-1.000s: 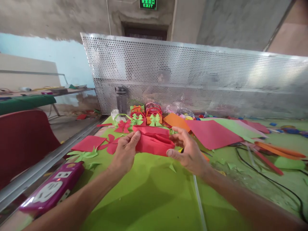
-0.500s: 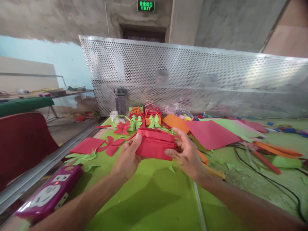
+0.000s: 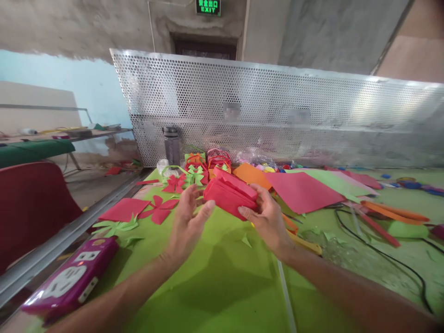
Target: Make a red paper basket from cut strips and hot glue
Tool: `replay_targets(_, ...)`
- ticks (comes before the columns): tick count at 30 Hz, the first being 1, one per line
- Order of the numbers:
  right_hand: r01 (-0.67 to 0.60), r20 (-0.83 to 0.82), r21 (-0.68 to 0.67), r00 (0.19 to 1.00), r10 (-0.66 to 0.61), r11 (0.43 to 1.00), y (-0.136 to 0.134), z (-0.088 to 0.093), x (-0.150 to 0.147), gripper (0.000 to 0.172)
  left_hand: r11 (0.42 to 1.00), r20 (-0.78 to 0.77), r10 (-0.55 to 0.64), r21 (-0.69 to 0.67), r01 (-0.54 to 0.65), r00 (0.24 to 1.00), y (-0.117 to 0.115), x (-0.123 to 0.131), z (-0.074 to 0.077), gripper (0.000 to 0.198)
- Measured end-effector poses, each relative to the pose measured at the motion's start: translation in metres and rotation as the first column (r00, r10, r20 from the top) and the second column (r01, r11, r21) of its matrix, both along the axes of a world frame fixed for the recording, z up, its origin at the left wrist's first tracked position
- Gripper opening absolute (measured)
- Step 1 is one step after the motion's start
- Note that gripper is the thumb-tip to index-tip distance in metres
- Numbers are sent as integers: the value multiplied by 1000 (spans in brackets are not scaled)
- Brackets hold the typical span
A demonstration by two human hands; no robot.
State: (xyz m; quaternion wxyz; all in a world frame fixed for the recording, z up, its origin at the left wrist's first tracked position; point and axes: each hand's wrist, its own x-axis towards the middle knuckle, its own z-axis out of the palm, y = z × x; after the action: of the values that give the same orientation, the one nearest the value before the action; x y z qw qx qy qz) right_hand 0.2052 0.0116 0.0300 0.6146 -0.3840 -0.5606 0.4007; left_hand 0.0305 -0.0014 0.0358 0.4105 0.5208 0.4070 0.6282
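A folded red paper box [image 3: 231,193] is held in the air above the green table, tilted down toward the right. My right hand [image 3: 268,219] grips its right end between thumb and fingers. Just off the left end of the box, my left hand [image 3: 190,219] has its thumb and fingers apart, with nothing in it. Behind the box stand small paper baskets [image 3: 196,162] with bows. Red petal-shaped paper [image 3: 160,209] and a red sheet [image 3: 123,209] lie to the left.
A purple power strip [image 3: 74,277] lies at the left edge. A bottle [image 3: 171,147] stands by the perforated metal screen [image 3: 270,101]. Large coloured sheets [image 3: 305,190], orange scissors [image 3: 395,212] and a black cable [image 3: 374,249] lie on the right.
My left hand has let go of the red box and opened, moving slightly away. The box has tilted, its left end now higher, and stays in my right hand.
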Motion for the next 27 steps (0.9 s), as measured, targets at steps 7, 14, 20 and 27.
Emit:
replay_targets(7, -186, 50, -12, 981, 186, 983, -15, -2, -12, 64, 848, 332, -421, -186, 496, 844, -4, 8, -6, 40)
replay_targets(14, -93, 504, 176, 864, -8, 980, -15, -10, -4, 70, 849, 457, -396, -149, 507, 797, -2, 4, 3, 41)
replay_targets(20, -29, 618, 378, 752, -229, 925, -13, 6, 6, 35, 886, 389, -305, -219, 409, 869, 0, 3, 5, 38)
replay_targets(27, -51, 633, 495, 705, -320, 867, -9, 12, 12, 22, 895, 182, -340, -238, 377, 923, -4, 6, -2, 36)
